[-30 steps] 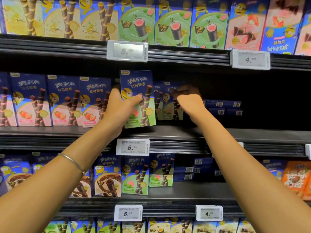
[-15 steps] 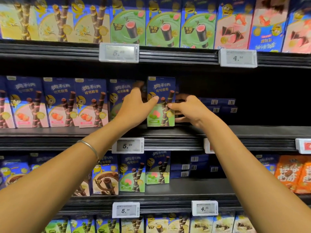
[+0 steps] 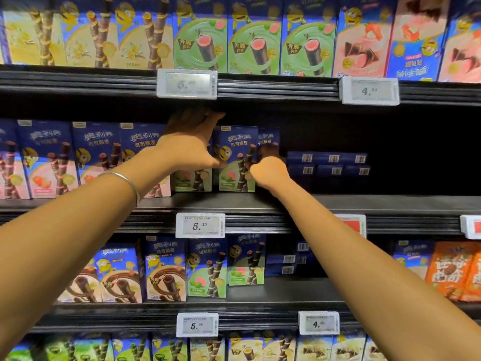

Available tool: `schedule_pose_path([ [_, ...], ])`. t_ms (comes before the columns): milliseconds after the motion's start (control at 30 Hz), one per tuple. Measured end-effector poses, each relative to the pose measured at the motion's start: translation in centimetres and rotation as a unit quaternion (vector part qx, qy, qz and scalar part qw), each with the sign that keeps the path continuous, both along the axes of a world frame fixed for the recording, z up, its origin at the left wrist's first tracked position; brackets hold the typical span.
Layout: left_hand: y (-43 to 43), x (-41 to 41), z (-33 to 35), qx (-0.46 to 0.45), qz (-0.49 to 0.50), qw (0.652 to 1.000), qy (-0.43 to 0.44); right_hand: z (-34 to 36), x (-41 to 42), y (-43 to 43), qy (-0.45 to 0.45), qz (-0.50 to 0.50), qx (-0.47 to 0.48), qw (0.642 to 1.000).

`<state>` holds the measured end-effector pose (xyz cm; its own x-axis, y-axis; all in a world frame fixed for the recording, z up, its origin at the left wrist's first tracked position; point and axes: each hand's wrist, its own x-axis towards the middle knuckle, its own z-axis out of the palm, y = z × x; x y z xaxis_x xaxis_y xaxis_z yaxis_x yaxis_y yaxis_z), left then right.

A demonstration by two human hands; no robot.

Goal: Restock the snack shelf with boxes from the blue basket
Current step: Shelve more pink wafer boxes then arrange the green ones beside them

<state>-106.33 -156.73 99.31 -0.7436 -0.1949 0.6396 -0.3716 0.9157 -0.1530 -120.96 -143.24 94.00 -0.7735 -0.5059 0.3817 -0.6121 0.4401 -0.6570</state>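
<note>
Boxes (image 3: 99, 157) stand upright, faces out, on the middle shelf (image 3: 364, 204). Right hand (image 3: 270, 171) curls round the right edge of a green box (image 3: 235, 162), likely squaring it to the row; left hand (image 3: 190, 147), fingers spread, steadies its neighbour (image 3: 192, 182). Basket out of view.

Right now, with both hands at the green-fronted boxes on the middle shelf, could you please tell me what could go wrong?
1. The upright blue box with the green front stands near the front edge of the dark shelf; a nudge from the right hand curled at its side could tip it off.
2. The left hand reaches over the neighbouring green-fronted box, and its forearm may brush the pink-fronted boxes askew.
</note>
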Motion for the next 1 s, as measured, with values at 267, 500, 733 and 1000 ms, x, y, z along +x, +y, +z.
schedule_pose_path([
  [267, -0.9, -0.5, 0.9, 0.007, -0.008, 0.997, -0.071, 0.8, -0.3, -1.6, 0.036, -0.027, 0.032, 0.998],
  [500, -1.5, -1.1, 0.9, 0.003, 0.026, 0.996, -0.086, 0.8, -0.6, -2.8, 0.025, -0.019, 0.042, 0.999],
  [733, -2.2, -1.6, 0.6, 0.010, 0.011, 0.995, -0.097, 0.9, -1.1, -3.1, 0.055, -0.036, 0.051, 0.997],
  [1000, -2.5, -1.8, 0.8, -0.009, 0.020, 0.995, -0.095, 1.0, -1.3, -2.4, 0.071, -0.016, 0.038, 0.997],
])
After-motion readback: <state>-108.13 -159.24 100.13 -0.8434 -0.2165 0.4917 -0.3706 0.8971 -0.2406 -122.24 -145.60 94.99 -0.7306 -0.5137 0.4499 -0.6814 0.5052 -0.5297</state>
